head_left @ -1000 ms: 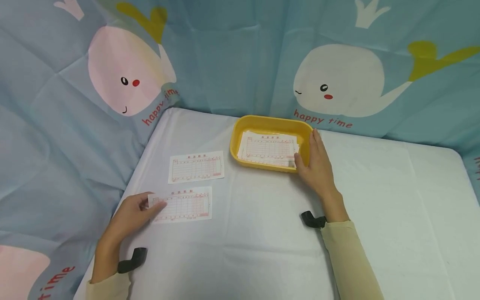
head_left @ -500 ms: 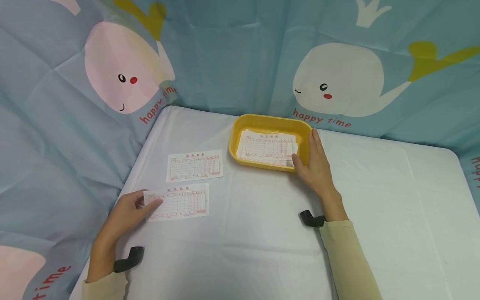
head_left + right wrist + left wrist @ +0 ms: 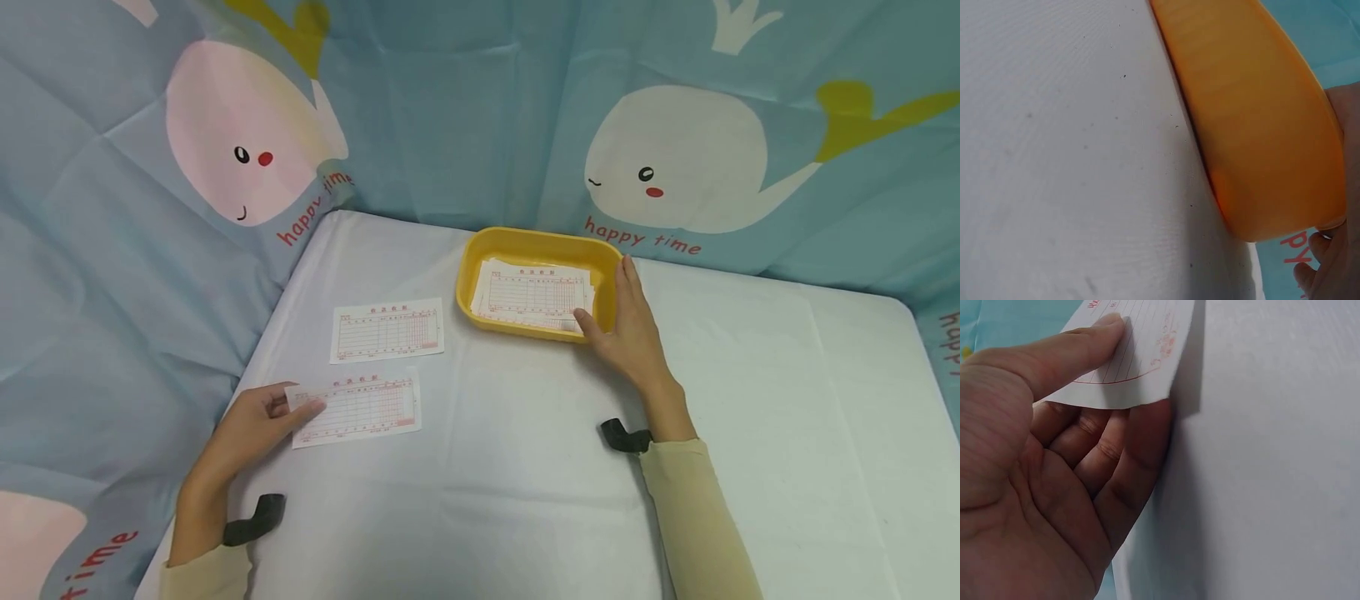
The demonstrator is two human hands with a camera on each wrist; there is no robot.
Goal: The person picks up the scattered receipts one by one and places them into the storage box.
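Note:
In the head view my left hand pinches the left end of a white receipt slip printed in red. The left wrist view shows the thumb on top of this slip and the fingers under it. Just beyond lies a second receipt slip on the white cloth. My right hand holds the right end of a yellow plastic basket, thumb over the front rim and fingers along the outer side. Inside the basket is a loose pile of similar receipt slips. The right wrist view shows the basket's outer wall.
A white cloth covers the table. Blue curtains printed with whales hang along the back and left sides, and the basket stands near the back edge. Black curved pieces are worn at both wrists.
The left hand has shifted slightly left with its slip, whose near edge now tilts a little. The right thumb has slid slightly left over the basket's front; the basket stays in place.

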